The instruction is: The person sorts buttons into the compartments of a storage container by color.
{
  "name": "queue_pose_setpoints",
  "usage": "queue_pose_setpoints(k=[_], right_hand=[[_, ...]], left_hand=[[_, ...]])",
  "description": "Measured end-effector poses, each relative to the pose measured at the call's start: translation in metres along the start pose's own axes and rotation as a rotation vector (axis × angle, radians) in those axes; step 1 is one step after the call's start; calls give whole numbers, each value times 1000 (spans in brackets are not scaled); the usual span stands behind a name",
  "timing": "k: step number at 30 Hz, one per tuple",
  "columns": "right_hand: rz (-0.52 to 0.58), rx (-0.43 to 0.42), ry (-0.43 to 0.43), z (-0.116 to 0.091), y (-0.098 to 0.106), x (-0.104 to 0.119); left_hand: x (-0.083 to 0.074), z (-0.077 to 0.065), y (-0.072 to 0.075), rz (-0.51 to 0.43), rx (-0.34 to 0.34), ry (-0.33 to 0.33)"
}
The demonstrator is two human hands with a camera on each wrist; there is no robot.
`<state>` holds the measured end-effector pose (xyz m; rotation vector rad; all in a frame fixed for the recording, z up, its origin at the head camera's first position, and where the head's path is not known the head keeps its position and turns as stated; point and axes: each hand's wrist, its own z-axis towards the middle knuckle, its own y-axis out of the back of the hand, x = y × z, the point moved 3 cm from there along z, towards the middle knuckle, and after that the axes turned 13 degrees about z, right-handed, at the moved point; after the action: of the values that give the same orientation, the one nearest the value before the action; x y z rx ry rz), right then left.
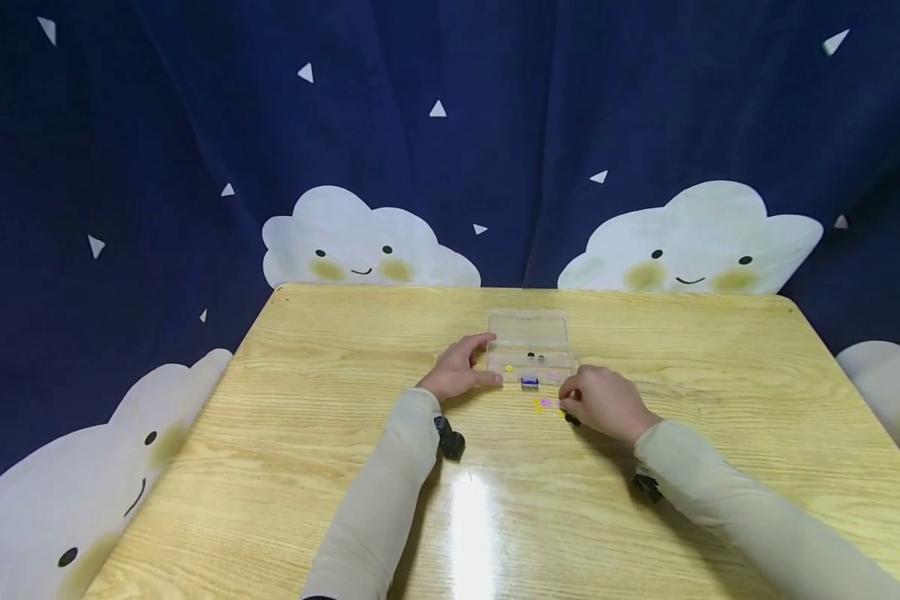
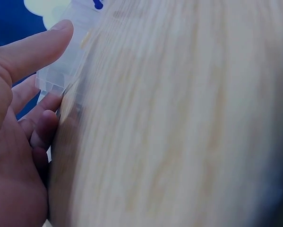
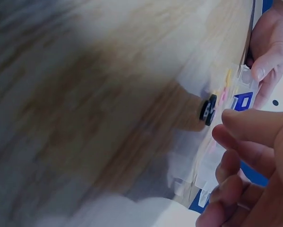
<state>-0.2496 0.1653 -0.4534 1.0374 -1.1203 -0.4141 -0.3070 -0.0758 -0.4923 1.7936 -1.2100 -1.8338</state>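
A clear plastic box (image 1: pixel 528 326) stands on the table with its lid raised at the back; a blue latch (image 1: pixel 529 382) marks its front. My left hand (image 1: pixel 461 367) rests at the box's left end, thumb by the front corner and fingers along the side. Just in front of the box's right end is my right hand (image 1: pixel 603 402), thumb and forefinger close together, with a narrow gap and no piece showing between them in the right wrist view. Right by its fingertips lie black pieces (image 3: pixel 208 109), pink pieces (image 1: pixel 546 402) and yellow pieces (image 1: pixel 537 405).
Inside the box are two small black pieces (image 1: pixel 531 355), a yellow piece (image 1: pixel 508 368) and something pink. The wooden table (image 1: pixel 270 467) reaches back to a dark blue curtain (image 1: pixel 390 50) with clouds printed on it. Glare crosses the tabletop near the front.
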Motion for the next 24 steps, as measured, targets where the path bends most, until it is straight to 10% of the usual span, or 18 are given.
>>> queue_pose_setpoints(k=[24], right_hand=[[-36,-25,-63,2,-5,-1]], left_hand=[[-2,0,0,-12,4,-3]])
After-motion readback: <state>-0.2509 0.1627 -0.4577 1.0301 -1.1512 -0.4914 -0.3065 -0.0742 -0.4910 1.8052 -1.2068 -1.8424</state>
